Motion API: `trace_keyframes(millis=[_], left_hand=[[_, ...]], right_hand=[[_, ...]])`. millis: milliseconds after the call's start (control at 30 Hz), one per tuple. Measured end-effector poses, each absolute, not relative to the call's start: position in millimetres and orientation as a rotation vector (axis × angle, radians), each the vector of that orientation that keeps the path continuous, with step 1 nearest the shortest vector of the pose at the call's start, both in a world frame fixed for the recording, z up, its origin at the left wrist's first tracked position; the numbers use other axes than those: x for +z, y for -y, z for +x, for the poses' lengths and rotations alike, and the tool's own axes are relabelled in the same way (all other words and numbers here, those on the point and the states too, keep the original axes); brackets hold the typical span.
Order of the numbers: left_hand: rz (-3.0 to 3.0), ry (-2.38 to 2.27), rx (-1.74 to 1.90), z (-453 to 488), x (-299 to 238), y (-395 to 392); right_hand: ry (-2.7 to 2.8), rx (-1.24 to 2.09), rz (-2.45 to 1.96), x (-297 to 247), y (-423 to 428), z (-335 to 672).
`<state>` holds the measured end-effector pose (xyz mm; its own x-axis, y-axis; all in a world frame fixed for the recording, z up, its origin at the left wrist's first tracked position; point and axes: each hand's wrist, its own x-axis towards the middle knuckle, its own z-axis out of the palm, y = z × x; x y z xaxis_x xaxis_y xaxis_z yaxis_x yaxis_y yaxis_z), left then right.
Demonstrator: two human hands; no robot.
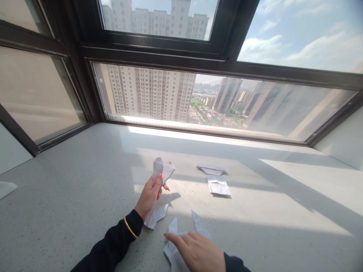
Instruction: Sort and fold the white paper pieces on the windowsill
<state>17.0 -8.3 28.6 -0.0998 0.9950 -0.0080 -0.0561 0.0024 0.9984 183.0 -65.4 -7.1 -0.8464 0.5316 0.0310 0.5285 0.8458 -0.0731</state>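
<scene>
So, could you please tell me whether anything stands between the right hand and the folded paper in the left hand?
Nothing visible blocks the right hand; the left hand covers only the lower end of the folded paper.

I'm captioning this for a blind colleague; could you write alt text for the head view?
The left hand holds up a folded white paper while the right hand is over another paper piece on a pale ledge. More folded papers lie nearby; buildings show through the window.
</scene>
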Motion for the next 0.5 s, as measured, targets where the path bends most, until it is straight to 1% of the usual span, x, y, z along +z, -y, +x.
trace_keyframes(millis=[100, 200, 267, 400, 500], left_hand=[[1.107, -1.245, 1.308, 20, 31, 11], [1.097, -1.218, 1.272, 21, 29, 11], [1.093, -1.187, 1.243, 21, 25, 10], [1.086, -1.104, 1.155, 21, 18, 9], [1.063, -1.062, 1.093, 21, 17, 9]], right_hand=[[2.923, 0.086, -0.736, -9, 67, 180], [2.854, 0.281, -0.7, -4, 65, 179], [2.798, 0.525, -0.667, 1, 63, 180], [2.554, 1.131, -0.494, 14, 56, 188], [2.343, 1.411, -0.535, 30, 49, 197]])
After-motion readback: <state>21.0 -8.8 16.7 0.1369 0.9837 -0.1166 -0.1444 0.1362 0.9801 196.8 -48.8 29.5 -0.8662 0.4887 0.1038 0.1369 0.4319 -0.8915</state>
